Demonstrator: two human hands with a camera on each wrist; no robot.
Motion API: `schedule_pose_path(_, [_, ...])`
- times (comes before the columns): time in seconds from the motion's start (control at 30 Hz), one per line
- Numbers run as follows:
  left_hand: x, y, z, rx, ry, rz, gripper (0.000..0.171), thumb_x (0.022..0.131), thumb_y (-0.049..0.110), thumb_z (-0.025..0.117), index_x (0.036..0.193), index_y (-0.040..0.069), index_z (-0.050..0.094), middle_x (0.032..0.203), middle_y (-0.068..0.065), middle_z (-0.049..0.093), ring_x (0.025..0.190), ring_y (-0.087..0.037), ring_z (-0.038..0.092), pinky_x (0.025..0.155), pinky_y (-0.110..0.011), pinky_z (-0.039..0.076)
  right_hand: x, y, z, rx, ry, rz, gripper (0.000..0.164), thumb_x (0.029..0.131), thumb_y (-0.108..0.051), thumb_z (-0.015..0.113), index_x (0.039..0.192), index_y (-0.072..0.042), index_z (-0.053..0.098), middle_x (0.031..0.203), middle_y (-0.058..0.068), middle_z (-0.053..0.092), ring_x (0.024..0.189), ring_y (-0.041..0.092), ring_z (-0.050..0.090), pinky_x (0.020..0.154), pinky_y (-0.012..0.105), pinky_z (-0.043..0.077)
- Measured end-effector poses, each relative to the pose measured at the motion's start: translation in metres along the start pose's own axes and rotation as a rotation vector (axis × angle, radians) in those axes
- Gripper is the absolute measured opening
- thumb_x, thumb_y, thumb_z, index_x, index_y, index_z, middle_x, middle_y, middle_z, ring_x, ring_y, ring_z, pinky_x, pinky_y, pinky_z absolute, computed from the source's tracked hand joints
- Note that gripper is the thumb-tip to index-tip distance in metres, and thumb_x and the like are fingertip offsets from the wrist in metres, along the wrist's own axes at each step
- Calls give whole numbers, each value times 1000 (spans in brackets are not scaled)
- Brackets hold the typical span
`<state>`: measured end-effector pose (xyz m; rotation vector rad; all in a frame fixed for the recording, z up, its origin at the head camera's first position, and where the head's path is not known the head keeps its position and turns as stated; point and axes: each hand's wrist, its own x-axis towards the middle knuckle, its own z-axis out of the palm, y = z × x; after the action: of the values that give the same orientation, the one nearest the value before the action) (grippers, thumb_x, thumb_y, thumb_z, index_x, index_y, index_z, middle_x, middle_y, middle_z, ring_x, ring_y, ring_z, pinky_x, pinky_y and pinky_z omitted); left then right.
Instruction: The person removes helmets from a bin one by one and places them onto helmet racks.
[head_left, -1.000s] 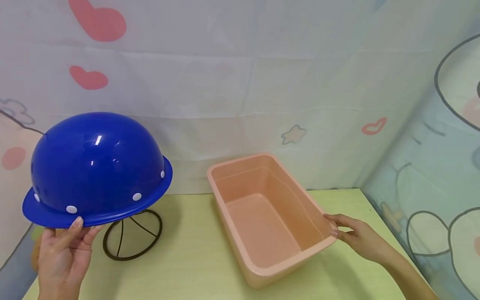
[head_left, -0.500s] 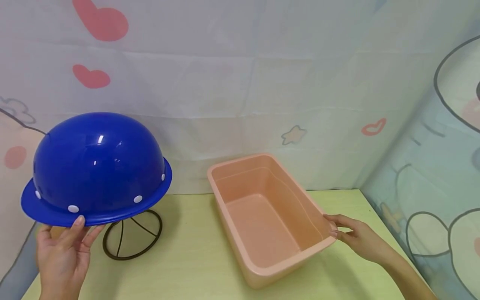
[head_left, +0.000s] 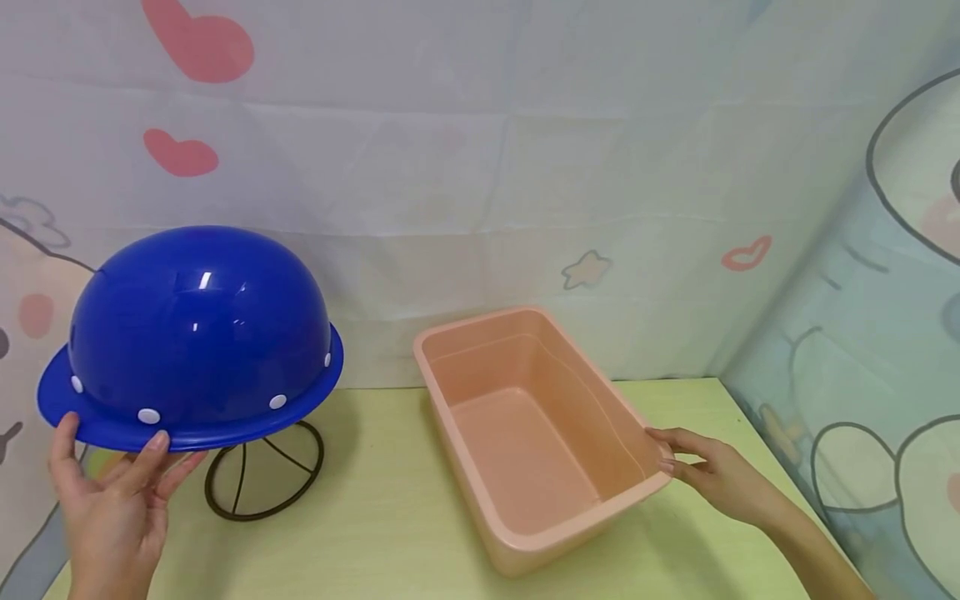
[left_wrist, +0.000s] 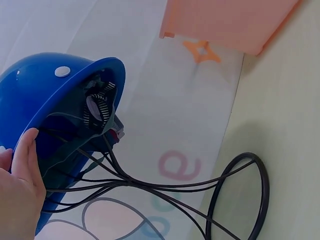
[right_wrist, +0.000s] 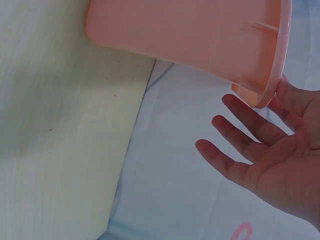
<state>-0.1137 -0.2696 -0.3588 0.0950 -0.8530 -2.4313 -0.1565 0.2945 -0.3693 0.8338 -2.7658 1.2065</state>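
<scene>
A glossy blue hard hat [head_left: 202,342] with white rivets sits on a dark wire stand [head_left: 318,467] at the left. My left hand [head_left: 116,508] holds its brim at the front left, two fingertips showing against the edge and other fingers below it. Straps and a headband [left_wrist: 97,107] inside the hat show in the left wrist view, with the stand's thin wires reaching up under it. At the right, my right hand [head_left: 716,479] pinches the near right corner rim of a peach plastic basin [head_left: 465,467]. Its other fingers [right_wrist: 225,162] stretch out below the rim in the right wrist view.
Both things stand on a pale yellow-green table [head_left: 375,517], with bare tabletop between them. A printed cloth backdrop [head_left: 465,183] hangs right behind, and another patterned panel [head_left: 892,350] closes the right side.
The hard hat has turned and shifted slightly on its stand. My left hand has slid a little left, one finger coming up over the brim. The right hand and basin look still.
</scene>
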Motion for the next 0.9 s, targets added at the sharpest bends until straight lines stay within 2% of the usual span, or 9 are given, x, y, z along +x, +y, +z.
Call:
schedule_pose_path(0.23, [2, 4, 0, 17, 76, -16, 81, 80, -23, 49, 133, 34, 27, 115, -8, 54, 90, -27, 64, 62, -44, 54, 0, -1, -1, -12, -1, 21, 39, 89, -9, 59, 124, 6, 51, 121, 22, 54, 102, 4, 54, 71, 24, 54])
schedule_pose_path(0.37, [4, 4, -5, 19, 131, -52, 83, 80, -23, 50, 134, 33, 23, 116, -5, 49, 87, -30, 65, 67, -44, 53, 0, -1, 0, -2, -4, 29, 39, 89, -10, 59, 124, 6, 51, 121, 22, 53, 102, 3, 53, 71, 24, 54])
schedule_pose_path(0.47, [6, 3, -11, -25, 161, -91, 86, 80, -24, 50, 135, 34, 19, 116, -4, 50, 87, -33, 64, 72, -43, 52, 0, -1, 0, 2, -6, 29, 40, 89, -9, 59, 124, 6, 50, 121, 23, 53, 102, 2, 53, 71, 23, 53])
schedule_pose_path(0.67, [7, 2, -19, -98, 134, -125, 88, 80, -25, 48, 136, 35, 17, 117, -4, 50, 90, -34, 63, 77, -42, 50, 0, 0, 1, 3, -5, 31, 40, 88, -10, 59, 124, 5, 50, 121, 22, 54, 102, 2, 53, 71, 23, 53])
schedule_pose_path(0.9, [8, 2, -23, -51, 123, -117, 80, 84, -19, 48, 134, 36, 19, 126, 2, 37, 90, -32, 63, 77, -45, 51, 0, 1, 1, -11, 3, 29, 40, 88, -10, 59, 124, 4, 51, 121, 20, 54, 103, 1, 52, 71, 24, 54])
